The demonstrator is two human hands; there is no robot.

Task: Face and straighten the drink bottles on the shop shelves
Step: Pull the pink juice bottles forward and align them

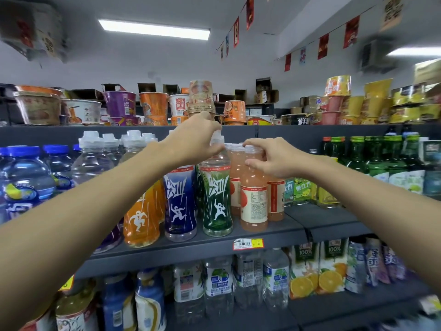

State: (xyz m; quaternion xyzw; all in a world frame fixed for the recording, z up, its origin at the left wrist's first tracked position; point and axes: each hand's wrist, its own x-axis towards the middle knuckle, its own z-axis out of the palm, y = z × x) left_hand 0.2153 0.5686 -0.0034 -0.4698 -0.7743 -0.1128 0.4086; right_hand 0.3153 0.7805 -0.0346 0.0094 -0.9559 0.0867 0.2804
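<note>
The green-labelled bottle [217,201] stands upright at the front of the middle shelf [181,249], its label with the white running figure facing me. My left hand [195,137] is wrapped over its neck and white cap; the fingers curl round the top, though the back of the hand hides how tightly they grip. Just right of that bottle, touching or nearly so, stands the pink drink bottle [254,204], showing its printed panel, and my right hand [267,158] pinches its neck between thumb and curled fingers. Left of the green-labelled bottle stands a blue-labelled bottle [180,204], then an orange-labelled bottle [140,218] further left. Below it a price tag [248,243] is on the shelf edge. Above it are noodle cups [152,106]; well to its right, green glass bottles [381,154].
</note>
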